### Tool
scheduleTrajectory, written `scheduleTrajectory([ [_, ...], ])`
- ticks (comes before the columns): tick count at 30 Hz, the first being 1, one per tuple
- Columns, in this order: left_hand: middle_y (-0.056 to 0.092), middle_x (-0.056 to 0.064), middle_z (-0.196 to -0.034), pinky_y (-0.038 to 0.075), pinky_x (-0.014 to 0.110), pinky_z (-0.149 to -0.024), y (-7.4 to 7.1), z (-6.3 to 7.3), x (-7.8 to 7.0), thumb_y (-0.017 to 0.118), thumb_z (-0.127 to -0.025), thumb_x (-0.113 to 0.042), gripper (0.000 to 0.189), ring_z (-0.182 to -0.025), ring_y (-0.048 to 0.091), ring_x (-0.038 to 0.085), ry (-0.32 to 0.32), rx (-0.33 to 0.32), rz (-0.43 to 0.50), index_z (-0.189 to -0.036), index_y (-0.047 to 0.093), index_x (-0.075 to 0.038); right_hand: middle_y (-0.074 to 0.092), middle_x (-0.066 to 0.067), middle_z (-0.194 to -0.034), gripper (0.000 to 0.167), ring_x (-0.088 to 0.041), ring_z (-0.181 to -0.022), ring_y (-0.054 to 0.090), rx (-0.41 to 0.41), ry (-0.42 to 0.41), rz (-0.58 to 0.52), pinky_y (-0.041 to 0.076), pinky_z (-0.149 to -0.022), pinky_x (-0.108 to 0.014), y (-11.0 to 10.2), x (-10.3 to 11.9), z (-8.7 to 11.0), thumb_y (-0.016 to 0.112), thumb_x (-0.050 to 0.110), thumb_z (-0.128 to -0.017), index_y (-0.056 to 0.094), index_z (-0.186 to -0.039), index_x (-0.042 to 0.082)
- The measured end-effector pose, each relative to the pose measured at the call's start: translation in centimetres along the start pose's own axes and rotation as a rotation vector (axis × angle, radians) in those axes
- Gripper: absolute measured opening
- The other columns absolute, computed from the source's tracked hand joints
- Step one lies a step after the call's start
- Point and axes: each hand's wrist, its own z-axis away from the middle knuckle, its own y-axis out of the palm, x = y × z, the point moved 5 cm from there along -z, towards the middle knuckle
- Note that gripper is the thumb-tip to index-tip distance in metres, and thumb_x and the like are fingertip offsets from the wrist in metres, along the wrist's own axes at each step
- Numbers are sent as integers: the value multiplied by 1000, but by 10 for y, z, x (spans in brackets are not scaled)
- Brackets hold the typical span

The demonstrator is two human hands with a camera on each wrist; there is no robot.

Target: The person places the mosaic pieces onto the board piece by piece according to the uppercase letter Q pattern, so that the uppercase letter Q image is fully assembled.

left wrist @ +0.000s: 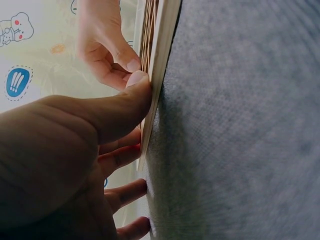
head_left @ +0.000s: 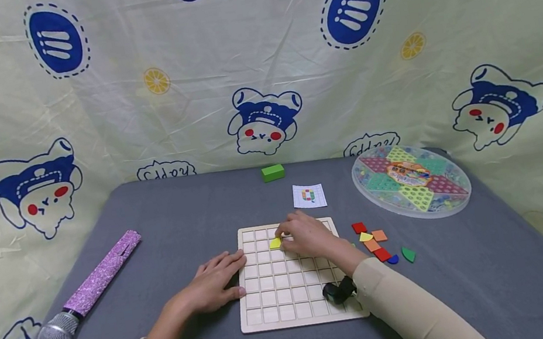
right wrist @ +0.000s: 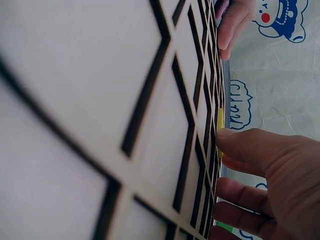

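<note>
A wooden grid board (head_left: 278,313) lies on the grey table. My left hand (head_left: 220,281) rests at its left edge with the fingers spread, and the thumb (left wrist: 127,107) touches the rim. Over the upper middle squares is my right hand (head_left: 307,235), thumb and forefinger brought together at the board. A yellow tile (head_left: 275,243) lies in a square just left of those fingertips. More yellow shows between the right fingertips in the right wrist view, where the thumb (right wrist: 245,145) partly covers it; its outline is hidden.
Loose red, orange, yellow, blue and green tiles (head_left: 382,254) lie right of the board. Behind it are a patterned card (head_left: 309,195) and a green block (head_left: 273,173). A round game box (head_left: 412,180) stands back right; a glittery microphone (head_left: 90,290) lies left.
</note>
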Motion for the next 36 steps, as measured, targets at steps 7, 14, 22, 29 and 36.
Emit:
scheduleTrajectory([
  [7,30,7,-155,19,59,-108,0,0,1,59,-92,-35,66,-144,21,35,10,-4,-2,-148,33,-12,65,-3,-102,26,-17,-91,52,9,4,-19,44,-77,-33,-2,0,2,68,24,-85,70,-109,15],
  [14,30,7,-155,19,59,-108,0,0,0,59,-92,-34,66,-145,20,34,11,-4,5,-148,32,-12,67,-5,-111,32,-24,-106,58,42,13,-70,46,-89,-41,-7,-1,12,69,22,-85,67,-115,12],
  [22,30,8,-155,19,60,-108,-1,1,-1,59,-92,-33,65,-144,21,35,22,-4,12,-148,32,-11,65,-5,-117,34,-26,-113,54,-17,-8,-86,42,-95,-46,-15,-10,34,70,26,-84,67,-115,13],
  [29,30,8,-155,18,60,-108,-1,1,-1,59,-92,-33,66,-144,21,35,20,0,13,-148,32,-11,63,-6,-114,34,-24,-104,51,-114,23,-99,41,-88,-46,-29,-29,58,72,26,-83,67,-114,12],
  [36,30,8,-155,19,60,-108,0,1,0,59,-92,-33,66,-144,21,35,17,1,5,-148,32,-11,63,-7,-106,32,-23,-95,50,-194,45,-73,39,-80,-43,-36,-51,84,72,24,-83,68,-112,11],
])
